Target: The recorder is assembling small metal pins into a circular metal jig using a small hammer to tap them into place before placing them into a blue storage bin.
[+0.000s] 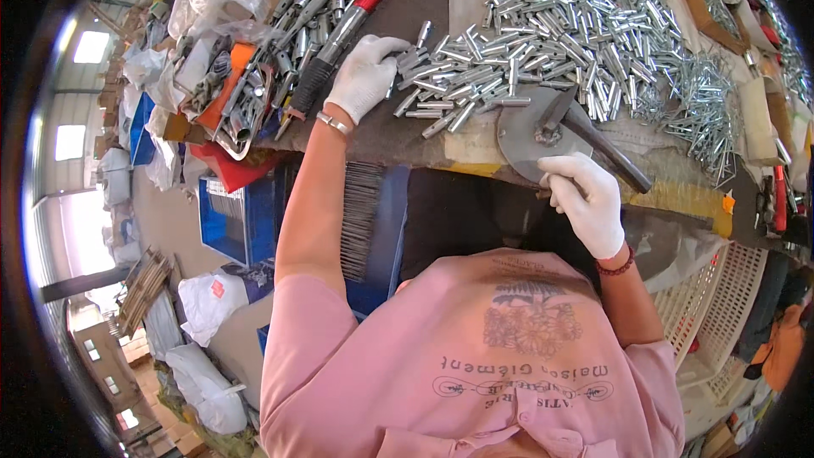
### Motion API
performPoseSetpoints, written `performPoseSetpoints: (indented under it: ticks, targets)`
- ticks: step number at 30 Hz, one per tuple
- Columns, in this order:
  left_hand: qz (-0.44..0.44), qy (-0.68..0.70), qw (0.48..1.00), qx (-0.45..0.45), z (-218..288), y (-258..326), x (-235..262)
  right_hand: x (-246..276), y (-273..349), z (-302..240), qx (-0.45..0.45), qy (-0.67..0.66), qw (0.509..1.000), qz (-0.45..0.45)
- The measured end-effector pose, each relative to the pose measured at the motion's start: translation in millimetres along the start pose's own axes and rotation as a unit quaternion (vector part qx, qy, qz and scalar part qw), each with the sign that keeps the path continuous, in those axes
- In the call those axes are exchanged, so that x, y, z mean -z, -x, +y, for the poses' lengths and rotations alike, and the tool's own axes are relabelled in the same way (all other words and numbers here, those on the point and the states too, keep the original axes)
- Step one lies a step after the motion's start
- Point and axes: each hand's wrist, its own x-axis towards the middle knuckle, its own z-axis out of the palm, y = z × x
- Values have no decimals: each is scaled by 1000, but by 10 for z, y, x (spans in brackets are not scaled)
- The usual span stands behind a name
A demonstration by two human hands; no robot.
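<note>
My left hand (365,76), in a white glove, rests on the near left edge of a big heap of short silver metal tubes (551,25), with its fingers curled round a few of them. My right hand (587,202), also gloved, is at the near rim of a round grey metal disc (521,140) fixed at the table's edge. A dark lever handle (606,148) runs across the disc just above that hand. Its fingers are curled, and what they hold is hidden. Both forearms reach up from my pink shirt.
A long tool with a red and black grip (343,30) lies left of my left hand, beside a jumble of metal parts and plastic bags (254,85). Thin wire pieces (704,110) lie at the right. Below the table are a blue crate (242,220), a white basket (721,297) and white sacks (203,305).
</note>
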Motion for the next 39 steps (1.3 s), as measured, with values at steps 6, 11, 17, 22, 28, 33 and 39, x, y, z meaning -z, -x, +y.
performPoseSetpoints:
  ticks: [6,11,17,22,28,33,39]
  targets:
    - [23,72,995,66,113,-224,-13,12,13,-5,-8,-6,1000,-1]
    - [-26,139,960,240,337,-578,-27,-2,-1,-34,-5,-1,1000,-3]
    - [-64,75,983,152,398,-611,121,-23,-20,-13,13,-5,1000,-3]
    - [53,26,998,-32,1249,-376,250,71,-4,13,39,18,999,0]
    - [28,17,998,-60,1919,135,-125,89,71,23,128,39,991,-20]
    - [28,101,993,-53,2029,279,79,776,270,-173,89,284,942,153]
    - [-7,159,980,-116,2261,367,12,1700,-37,178,131,565,770,265]
